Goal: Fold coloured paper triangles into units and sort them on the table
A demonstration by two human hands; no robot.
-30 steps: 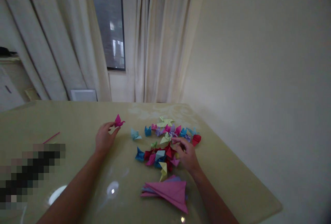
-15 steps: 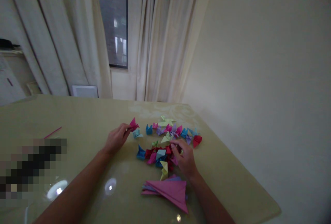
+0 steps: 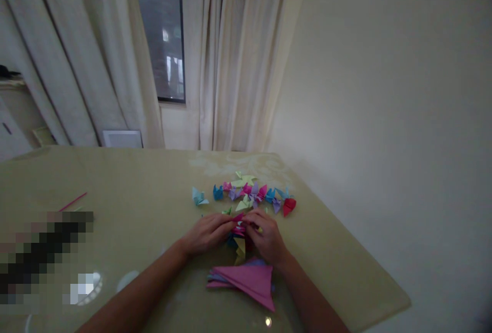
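My left hand [image 3: 208, 231] and my right hand [image 3: 266, 234] meet at the middle of the table, each closed with its fingertips on a small pink origami crane [image 3: 239, 217]. Under and around my fingers lies a near cluster of folded paper pieces, mostly hidden; a yellow paper crane [image 3: 240, 250] pokes out toward me. Beyond my hands sits a far cluster of colourful paper cranes, among them a red one [image 3: 289, 206] at the right and a light blue one [image 3: 199, 197] at the left. Closer to me is a stack of folded pink and purple paper [image 3: 246, 281].
The glossy yellowish table [image 3: 138, 179] ends at a wall [image 3: 365, 118] on the right. A thin pink stick [image 3: 73, 202] lies at the left beside a pixelated dark area. Curtains [image 3: 249, 66] and a window [image 3: 163, 36] stand behind the table.
My left hand has brought the pink crane from beside the light blue one rightward and nearer, to my right hand. My right hand's fingers now pinch it too. The view has shifted slightly.
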